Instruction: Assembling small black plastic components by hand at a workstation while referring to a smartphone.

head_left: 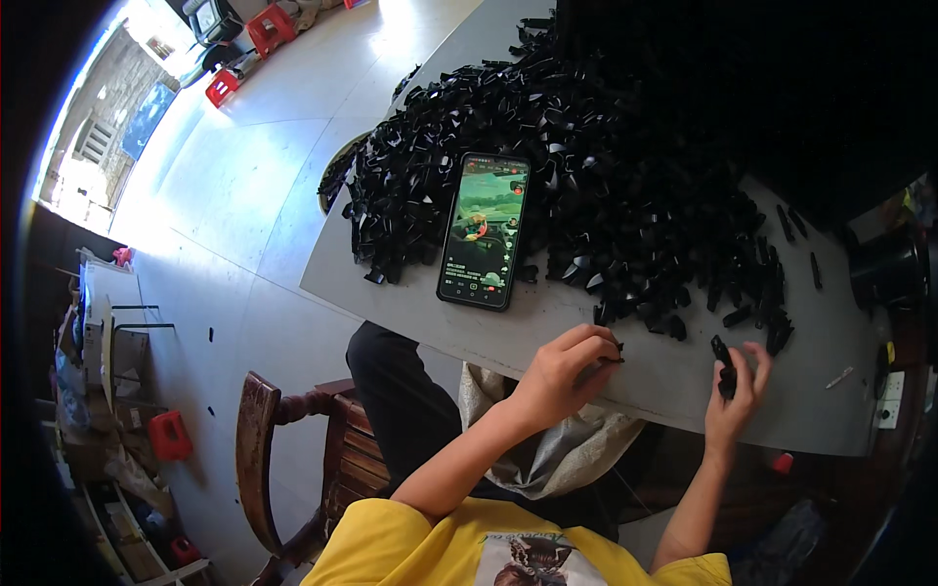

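Pile (508, 107): many small, glossy black pieces, heaped across upper middle of the frame, thinning toward the right; lies on table (821, 400), pale grey.

Left hand (572, 371): centre of the frame, over the table's near edge. Fingers curled in, closed on a dark bit (616, 355), mostly hidden.

Right hand (741, 391): right of centre. Thumb and fingers pinching a black piece (721, 354), long, tilted, standing up beyond the fingertips.

Step, as judged: single pieces being handled, one per hand, apart from the pile. Purpose not shown.

Next move, as judged: calls for a light fingertip grip and a turn of the wrist, the items being small and slick-looking.

Sack (576, 454): pale, woven, lower middle, below the table edge; no lettering made out.

Phone (484, 234): upright in the frame, against the pile's near side, screen lit; small lines of writing, not transcribed.

Shirt (391, 547): yellow, bottom edge; printed picture with partial lettering above it. Pieces: no marking discernible.
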The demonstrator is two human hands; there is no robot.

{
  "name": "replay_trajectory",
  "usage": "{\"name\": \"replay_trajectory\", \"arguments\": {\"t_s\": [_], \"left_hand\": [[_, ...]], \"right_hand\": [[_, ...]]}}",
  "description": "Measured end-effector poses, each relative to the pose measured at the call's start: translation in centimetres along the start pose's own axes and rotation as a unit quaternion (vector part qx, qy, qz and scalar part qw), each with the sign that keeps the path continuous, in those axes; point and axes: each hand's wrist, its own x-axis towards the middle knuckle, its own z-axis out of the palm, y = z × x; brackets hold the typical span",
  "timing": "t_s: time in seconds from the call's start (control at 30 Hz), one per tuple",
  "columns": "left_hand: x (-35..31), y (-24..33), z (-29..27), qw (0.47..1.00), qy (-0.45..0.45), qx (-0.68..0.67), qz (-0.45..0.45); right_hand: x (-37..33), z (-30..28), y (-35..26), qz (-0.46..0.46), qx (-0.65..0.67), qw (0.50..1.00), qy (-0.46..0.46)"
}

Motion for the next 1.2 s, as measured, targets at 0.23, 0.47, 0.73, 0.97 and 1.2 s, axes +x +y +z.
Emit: {"name": "replay_trajectory", "arguments": {"t_s": [0.23,0.47,0.73,0.97,1.2], "left_hand": [[-1.0,1.5,-1.2,1.000,0.010,-0.024,0.003],[-1.5,2.7,-2.5,1.000,0.023,-0.010,-0.018],[-1.8,3.0,-3.0,1.000,0.011,0.008,-0.002],[-2.0,2.8,-3.2,0.998,-0.041,-0.044,0.008],[-2.2,5.0,-1.6,0.905,-0.044,-0.415,-0.080]], "right_hand": [[0.3,-1.4,-6.4,0.017,0.145,0.972,-0.186],[1.8,-1.2,-9.0,-0.068,0.183,0.957,-0.216],[2.4,-0.8,-9.2,-0.110,0.171,0.949,-0.240],[2.7,-1.3,-8.8,-0.120,0.201,0.932,-0.277],[0.2,-0.5,-9.4,-0.214,0.272,0.878,-0.331]]}}
